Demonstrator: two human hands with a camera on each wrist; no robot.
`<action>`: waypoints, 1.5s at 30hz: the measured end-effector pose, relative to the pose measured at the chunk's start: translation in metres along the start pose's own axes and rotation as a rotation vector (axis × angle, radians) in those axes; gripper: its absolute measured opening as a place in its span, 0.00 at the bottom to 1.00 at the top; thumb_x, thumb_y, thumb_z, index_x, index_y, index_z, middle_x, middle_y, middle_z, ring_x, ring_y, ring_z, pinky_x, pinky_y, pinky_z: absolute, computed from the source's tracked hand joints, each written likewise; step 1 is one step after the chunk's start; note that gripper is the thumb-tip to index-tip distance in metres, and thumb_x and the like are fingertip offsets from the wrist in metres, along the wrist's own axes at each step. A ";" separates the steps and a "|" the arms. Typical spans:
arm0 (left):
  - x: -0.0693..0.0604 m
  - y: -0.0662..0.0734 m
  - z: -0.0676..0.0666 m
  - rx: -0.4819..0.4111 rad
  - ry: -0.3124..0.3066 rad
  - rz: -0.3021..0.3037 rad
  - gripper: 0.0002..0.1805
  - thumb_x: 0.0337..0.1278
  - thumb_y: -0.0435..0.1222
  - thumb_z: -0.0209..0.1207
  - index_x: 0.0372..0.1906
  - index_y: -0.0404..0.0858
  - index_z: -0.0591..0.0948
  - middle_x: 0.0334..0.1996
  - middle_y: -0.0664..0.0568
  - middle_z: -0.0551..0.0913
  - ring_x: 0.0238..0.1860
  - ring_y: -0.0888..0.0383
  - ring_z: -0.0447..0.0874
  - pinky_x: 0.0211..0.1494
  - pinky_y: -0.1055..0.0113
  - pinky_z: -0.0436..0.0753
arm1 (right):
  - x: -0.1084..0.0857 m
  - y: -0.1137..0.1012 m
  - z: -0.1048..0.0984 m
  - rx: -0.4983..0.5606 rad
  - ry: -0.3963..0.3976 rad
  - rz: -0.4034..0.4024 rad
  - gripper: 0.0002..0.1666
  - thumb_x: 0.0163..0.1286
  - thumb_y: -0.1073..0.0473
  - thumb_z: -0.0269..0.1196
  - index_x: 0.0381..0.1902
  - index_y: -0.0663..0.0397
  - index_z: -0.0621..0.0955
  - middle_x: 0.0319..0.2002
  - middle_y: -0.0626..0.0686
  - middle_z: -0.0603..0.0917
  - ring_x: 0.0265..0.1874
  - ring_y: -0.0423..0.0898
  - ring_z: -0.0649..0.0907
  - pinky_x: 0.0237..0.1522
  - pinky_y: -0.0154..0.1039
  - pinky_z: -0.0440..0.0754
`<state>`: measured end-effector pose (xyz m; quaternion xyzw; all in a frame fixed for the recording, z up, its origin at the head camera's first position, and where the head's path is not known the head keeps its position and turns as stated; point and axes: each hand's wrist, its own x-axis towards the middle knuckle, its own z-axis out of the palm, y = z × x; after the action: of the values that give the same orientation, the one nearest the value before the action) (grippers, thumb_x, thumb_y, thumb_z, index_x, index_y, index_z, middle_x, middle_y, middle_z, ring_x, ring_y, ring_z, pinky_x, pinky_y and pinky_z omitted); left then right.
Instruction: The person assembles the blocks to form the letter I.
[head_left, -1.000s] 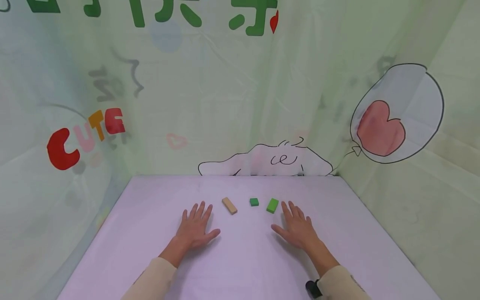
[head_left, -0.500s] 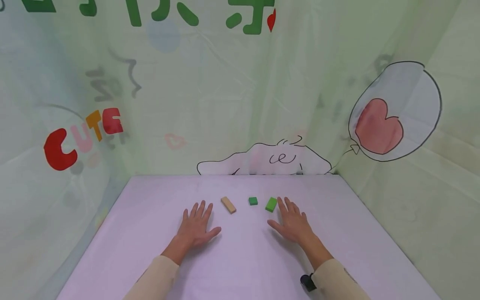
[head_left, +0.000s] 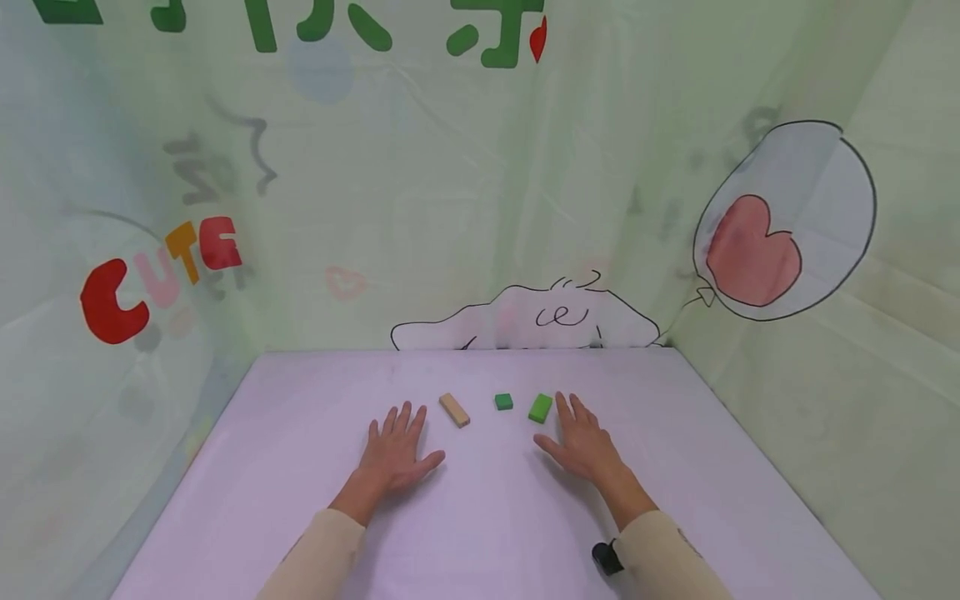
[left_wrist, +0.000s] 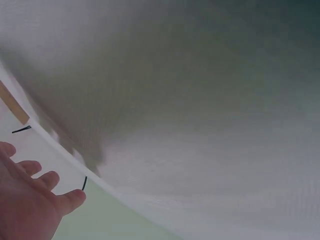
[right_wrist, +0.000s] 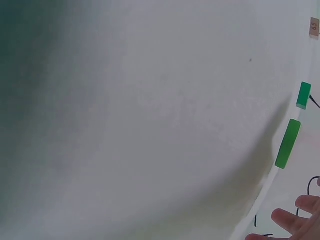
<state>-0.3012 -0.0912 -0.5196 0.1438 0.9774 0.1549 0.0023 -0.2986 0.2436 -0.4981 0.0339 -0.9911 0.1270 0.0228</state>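
Three small blocks lie apart in a row on the pale lilac table point(head_left: 480, 533). At the left of the row is a long tan wooden block point(head_left: 454, 410), also seen as a tan block point(left_wrist: 12, 105) in the left wrist view. A short dark green block point(head_left: 504, 402) sits in the middle, and a longer bright green block point(head_left: 540, 408) at the right. My left hand point(head_left: 393, 454), fingers spread, is left of the tan block and apart from it. My right hand point(head_left: 583, 442), fingers extended, has its fingertips just right of the bright green block. Neither hand holds anything.
Pale green curtains point(head_left: 450, 183) with printed letters and drawings stand behind the table and along both sides. A black wrist device point(head_left: 607, 558) shows at the right sleeve point(head_left: 667, 554).
My right hand has moved slightly left and forward, closer to the bright green block. The left hand stays nearly still; the blocks keep their places. The head view shifts slightly.
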 end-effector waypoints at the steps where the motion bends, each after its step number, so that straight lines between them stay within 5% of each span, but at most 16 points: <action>1: 0.000 0.001 0.000 -0.005 0.000 0.001 0.49 0.68 0.65 0.51 0.83 0.40 0.57 0.83 0.39 0.53 0.83 0.36 0.48 0.79 0.31 0.49 | 0.000 0.000 0.000 0.001 -0.004 0.006 0.55 0.73 0.37 0.61 0.81 0.65 0.54 0.79 0.73 0.56 0.74 0.74 0.64 0.65 0.74 0.70; 10: 0.002 0.010 -0.007 -0.023 -0.031 -0.013 0.48 0.69 0.62 0.51 0.83 0.39 0.56 0.83 0.38 0.52 0.83 0.35 0.47 0.79 0.32 0.48 | 0.003 0.003 0.001 0.008 -0.032 0.036 0.55 0.74 0.37 0.60 0.81 0.66 0.53 0.79 0.74 0.55 0.73 0.74 0.65 0.65 0.70 0.72; 45: 0.029 0.031 0.003 -0.045 -0.090 -0.048 0.45 0.73 0.59 0.50 0.83 0.39 0.54 0.83 0.38 0.51 0.83 0.35 0.48 0.79 0.31 0.51 | 0.021 0.001 0.003 0.080 -0.053 0.090 0.53 0.74 0.39 0.61 0.81 0.64 0.54 0.78 0.73 0.57 0.74 0.73 0.65 0.68 0.69 0.70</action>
<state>-0.3201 -0.0537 -0.5115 0.1273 0.9757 0.1698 0.0534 -0.3199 0.2423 -0.5004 -0.0065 -0.9860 0.1665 -0.0105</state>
